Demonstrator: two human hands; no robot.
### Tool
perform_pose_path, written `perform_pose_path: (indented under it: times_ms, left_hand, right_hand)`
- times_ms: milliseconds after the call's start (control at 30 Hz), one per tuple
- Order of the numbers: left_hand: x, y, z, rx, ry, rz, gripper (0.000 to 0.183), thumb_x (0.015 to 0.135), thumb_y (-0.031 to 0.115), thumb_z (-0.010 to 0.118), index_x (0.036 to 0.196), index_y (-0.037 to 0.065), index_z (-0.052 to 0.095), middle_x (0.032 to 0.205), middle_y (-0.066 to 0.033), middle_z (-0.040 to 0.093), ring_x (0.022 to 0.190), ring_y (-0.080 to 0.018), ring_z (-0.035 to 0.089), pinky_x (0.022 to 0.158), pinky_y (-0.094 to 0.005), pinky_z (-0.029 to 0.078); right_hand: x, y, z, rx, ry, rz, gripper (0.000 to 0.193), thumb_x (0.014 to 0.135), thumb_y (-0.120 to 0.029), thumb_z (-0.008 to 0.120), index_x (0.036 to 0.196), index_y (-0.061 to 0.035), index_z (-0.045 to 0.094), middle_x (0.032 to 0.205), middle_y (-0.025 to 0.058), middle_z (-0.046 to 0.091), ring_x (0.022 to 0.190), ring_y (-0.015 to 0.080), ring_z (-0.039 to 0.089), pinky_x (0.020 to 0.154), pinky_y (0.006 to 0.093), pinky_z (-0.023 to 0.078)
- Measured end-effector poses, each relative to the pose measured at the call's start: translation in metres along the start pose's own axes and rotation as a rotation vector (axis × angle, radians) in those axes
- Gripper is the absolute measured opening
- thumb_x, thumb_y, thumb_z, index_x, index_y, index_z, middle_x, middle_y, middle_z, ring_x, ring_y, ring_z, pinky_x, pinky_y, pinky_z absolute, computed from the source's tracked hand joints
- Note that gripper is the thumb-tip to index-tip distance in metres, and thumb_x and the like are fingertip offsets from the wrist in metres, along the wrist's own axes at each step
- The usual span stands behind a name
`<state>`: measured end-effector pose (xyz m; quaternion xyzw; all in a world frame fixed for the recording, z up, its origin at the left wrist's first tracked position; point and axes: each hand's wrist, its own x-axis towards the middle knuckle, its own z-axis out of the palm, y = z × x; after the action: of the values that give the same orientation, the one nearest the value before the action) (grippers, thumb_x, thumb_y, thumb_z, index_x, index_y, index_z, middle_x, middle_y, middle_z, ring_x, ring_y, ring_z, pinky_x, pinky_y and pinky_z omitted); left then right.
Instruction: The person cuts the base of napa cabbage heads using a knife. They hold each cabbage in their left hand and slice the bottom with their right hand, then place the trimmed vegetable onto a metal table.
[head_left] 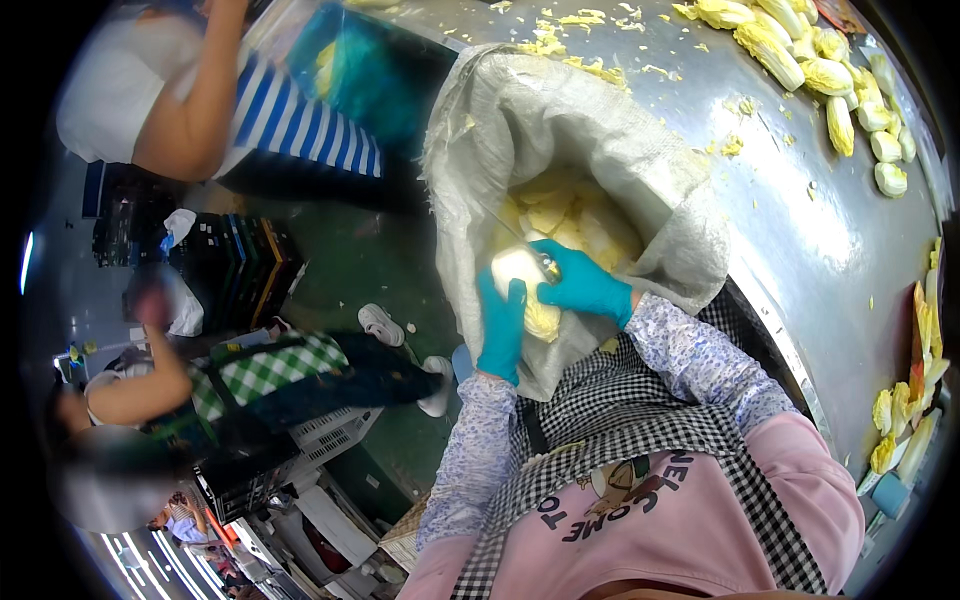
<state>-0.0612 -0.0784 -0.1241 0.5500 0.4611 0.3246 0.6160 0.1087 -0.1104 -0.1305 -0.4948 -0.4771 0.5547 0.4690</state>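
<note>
- a whitish woven sack (468, 180) gapes open beside the metal table (690, 95), with pale yellow leaf pieces (570, 212) inside.
- the left hand (500, 325), teal-gloved, has its thumb and fingers clamped on a small cabbage head (516, 268).
- the right hand (585, 288), gloved alike, curls its fingers around a small metal piece (550, 268), its kind unclear.
- the cabbage head sits tilted between both hands, over the sack's near side, white part up, yellow leaves down.
</note>
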Motion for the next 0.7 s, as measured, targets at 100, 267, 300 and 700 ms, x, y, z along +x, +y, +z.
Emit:
perform_pose_path:
  times_ms: [100, 267, 300, 700]
  left_hand:
    - [0.002, 0.000, -0.001, -0.263, 0.045, -0.076, 0.048, 0.096, 0.030, 0.049, 0.133, 0.002, 0.036, 0.124, -0.0131, 0.047, 0.109, -0.0202, 0.051, 0.090, -0.0297, 0.046]
    - [0.010, 0.023, -0.008, -0.332, -0.090, -0.135, 0.048, 0.094, 0.032, 0.054, 0.129, 0.002, 0.041, 0.116, -0.0105, 0.053, 0.102, -0.0195, 0.056, 0.085, -0.0300, 0.050]
    - [0.012, 0.026, -0.008, -0.264, -0.044, -0.150, 0.050, 0.092, 0.031, 0.056, 0.129, 0.002, 0.041, 0.116, -0.0106, 0.053, 0.102, -0.0197, 0.056, 0.084, -0.0300, 0.050]
    - [0.014, 0.010, 0.011, -0.087, -0.105, -0.129, 0.052, 0.087, 0.026, 0.064, 0.127, 0.001, 0.044, 0.117, -0.0107, 0.052, 0.107, -0.0200, 0.051, 0.090, -0.0318, 0.044]
  right_hand:
    - [-0.004, -0.011, -0.006, 0.152, 0.020, 0.159, 0.061, 0.079, -0.018, 0.065, 0.133, -0.0034, 0.042, 0.114, 0.0149, 0.058, 0.100, 0.0209, 0.058, 0.084, 0.0303, 0.048]
    - [-0.012, -0.021, -0.007, 0.328, 0.042, 0.263, 0.054, 0.080, -0.014, 0.063, 0.130, -0.0039, 0.045, 0.103, 0.0092, 0.059, 0.083, 0.0128, 0.057, 0.068, 0.0252, 0.049]
    - [-0.011, -0.020, -0.007, 0.344, 0.071, 0.234, 0.053, 0.080, -0.014, 0.063, 0.129, -0.0040, 0.045, 0.101, 0.0084, 0.058, 0.080, 0.0115, 0.057, 0.066, 0.0246, 0.048]
    - [-0.008, 0.006, 0.002, 0.118, 0.237, 0.017, 0.059, 0.081, -0.018, 0.063, 0.134, -0.0036, 0.041, 0.121, 0.0151, 0.056, 0.111, 0.0224, 0.054, 0.094, 0.0334, 0.044]
